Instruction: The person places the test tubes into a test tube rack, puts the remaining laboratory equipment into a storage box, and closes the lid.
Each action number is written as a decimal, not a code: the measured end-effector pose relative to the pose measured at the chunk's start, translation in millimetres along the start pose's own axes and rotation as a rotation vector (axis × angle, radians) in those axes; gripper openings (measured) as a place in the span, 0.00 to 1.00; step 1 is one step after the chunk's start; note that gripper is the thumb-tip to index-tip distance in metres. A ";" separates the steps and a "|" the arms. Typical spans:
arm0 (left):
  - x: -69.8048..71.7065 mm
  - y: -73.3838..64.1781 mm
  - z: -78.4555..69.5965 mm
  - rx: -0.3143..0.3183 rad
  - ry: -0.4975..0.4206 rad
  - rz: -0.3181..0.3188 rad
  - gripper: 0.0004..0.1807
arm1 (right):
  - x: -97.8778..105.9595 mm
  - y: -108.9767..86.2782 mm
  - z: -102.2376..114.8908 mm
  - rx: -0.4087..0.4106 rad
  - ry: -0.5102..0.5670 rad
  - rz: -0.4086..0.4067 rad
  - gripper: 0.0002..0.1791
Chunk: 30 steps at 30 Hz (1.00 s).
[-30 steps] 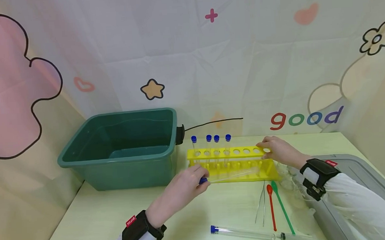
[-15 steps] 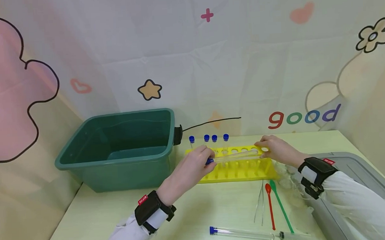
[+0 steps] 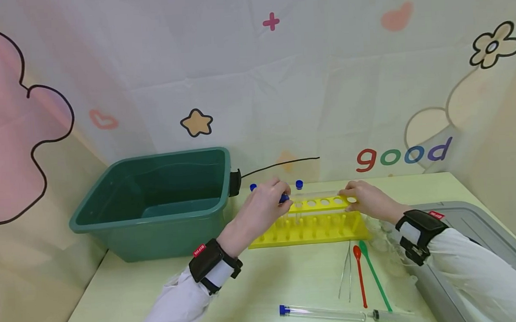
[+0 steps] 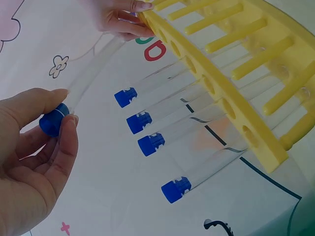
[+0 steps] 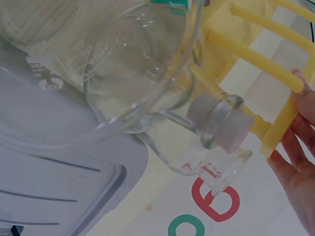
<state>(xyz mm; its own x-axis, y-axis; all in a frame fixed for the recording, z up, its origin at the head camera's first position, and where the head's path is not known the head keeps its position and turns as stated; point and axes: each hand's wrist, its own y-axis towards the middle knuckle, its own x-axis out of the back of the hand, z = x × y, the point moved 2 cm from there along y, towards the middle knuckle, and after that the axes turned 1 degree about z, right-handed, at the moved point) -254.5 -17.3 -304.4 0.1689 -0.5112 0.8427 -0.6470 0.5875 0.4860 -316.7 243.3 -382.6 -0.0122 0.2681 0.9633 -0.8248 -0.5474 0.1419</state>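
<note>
My left hand [image 3: 260, 206] pinches the blue cap [image 4: 53, 121] of a clear test tube [image 4: 93, 69] between thumb and fingers. The tube slants away from the cap, level with the top of the yellow test tube rack [image 3: 308, 233] and overlapping it in the head view. At the rack's right end, my right hand [image 3: 368, 199] grips the top bar, with the thumb and fingers on either side in the right wrist view. Several capped tubes [image 4: 151, 144] stand in the rack's left holes; my left hand hides some of them in the head view.
Left of the rack stands a green bin [image 3: 149, 240]. Tweezers [image 3: 344, 272], a red spoon [image 3: 361, 281], a green spoon [image 3: 375, 277], another capped tube [image 3: 325, 313] and a syringe [image 3: 392, 317] lie in front. Clear glassware [image 5: 142, 73] and a grey tray [image 3: 442, 210] are at right.
My left hand has risen and moved slightly right with the test tube, from in front of the rack to its top edge. My right hand keeps its grip on the rack.
</note>
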 end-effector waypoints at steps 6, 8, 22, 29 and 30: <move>3.0 7.7 -1.0 0.019 0.013 -0.012 0.09 | -0.3 1.1 0.9 -0.023 0.014 0.014 0.22; 4.7 9.7 -1.8 0.022 0.022 -0.020 0.09 | -0.4 1.2 1.3 -0.023 0.017 0.014 0.22; 13.3 20.6 -7.4 -0.008 0.038 -0.037 0.08 | -1.0 -0.1 -0.6 -0.017 0.016 -0.005 0.22; 11.9 25.5 -8.3 0.026 0.031 -0.002 0.06 | -1.6 -0.5 -0.9 -0.011 0.015 -0.009 0.22; 11.4 26.4 -8.5 0.033 0.031 0.006 0.06 | -1.8 -0.4 -0.9 -0.013 0.016 -0.007 0.22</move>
<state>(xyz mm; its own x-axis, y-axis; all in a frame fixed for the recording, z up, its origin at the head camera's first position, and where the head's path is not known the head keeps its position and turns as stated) -263.3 -2.3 -280.0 0.1877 -0.4878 0.8525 -0.6721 0.5692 0.4737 -316.8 243.8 -384.6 -0.0155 0.2849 0.9584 -0.8324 -0.5347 0.1455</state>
